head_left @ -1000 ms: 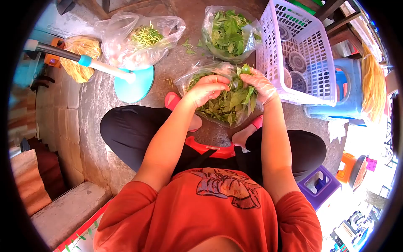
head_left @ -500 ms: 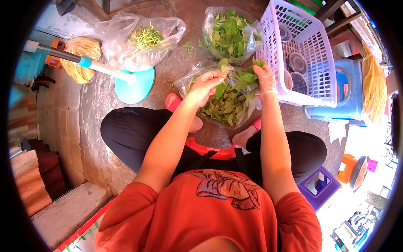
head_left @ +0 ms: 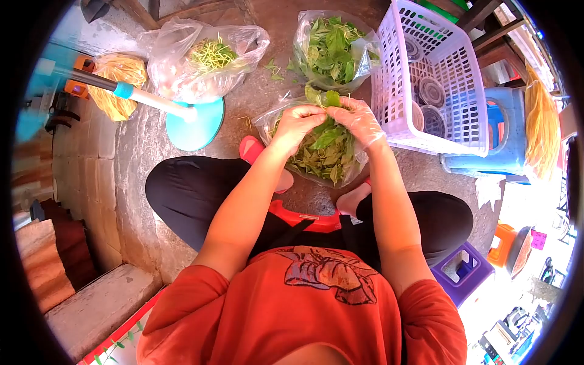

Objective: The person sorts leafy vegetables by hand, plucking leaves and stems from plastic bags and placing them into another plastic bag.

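hands now together, were apart | left hand (head_left: 299, 126) pinching leaves (head_left: 331, 98) | gloved right hand (head_left: 361, 124) grasping leaves | likely mid-step

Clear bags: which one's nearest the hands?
The near leaf bag, under the left hand and right hand; the far leaf bag sits beyond it, the stem bag farther left.

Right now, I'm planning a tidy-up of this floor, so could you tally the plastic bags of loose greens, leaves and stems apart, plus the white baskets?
Leaf bags: 2 (nearer leaf bag, farther leaf bag)
Stem bags: 1 (stem bag, upper left)
White baskets: 1 (white basket, upper right)
Total: 4
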{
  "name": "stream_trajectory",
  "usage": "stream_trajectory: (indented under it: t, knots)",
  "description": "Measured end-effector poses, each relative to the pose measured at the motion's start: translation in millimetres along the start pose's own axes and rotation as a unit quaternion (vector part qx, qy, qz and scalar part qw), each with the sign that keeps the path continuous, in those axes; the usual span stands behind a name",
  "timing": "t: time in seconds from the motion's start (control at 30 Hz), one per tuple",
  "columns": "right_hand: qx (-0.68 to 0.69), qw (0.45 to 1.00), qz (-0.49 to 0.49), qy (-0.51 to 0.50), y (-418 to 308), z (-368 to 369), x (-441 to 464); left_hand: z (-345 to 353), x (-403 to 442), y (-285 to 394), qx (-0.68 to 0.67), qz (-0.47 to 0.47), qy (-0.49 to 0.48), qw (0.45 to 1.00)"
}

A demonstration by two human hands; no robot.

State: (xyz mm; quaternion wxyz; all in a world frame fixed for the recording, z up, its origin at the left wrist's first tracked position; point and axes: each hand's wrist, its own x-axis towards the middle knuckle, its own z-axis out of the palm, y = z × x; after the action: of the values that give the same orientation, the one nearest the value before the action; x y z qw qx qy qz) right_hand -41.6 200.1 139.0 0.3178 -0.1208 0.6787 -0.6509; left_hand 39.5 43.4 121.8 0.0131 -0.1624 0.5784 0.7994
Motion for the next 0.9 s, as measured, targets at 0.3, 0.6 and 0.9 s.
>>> stream_trajectory:
  t: [0.3, 0.6, 0.9]
  knots:
    - [-0.178, 0.975, -0.127, 0.046, -13.3, -0.1, -6.9, -6.5, 3.0, 15.6, -0.041, 0.061, 0.089, 0.993]
    - [-0.371, 0.857, -0.357, 0.017, -48.8, 1.7, -17.7, -15.5, 8.7, 44.3, 0.121, 0.197, 0.036, 0.972]
    - [-0.463, 0.819, -0.326, 0.093, -37.8, 8.3, -11.5, -6.8, 1.5, 42.9, 0.23, 0.151, 0.025, 0.961]
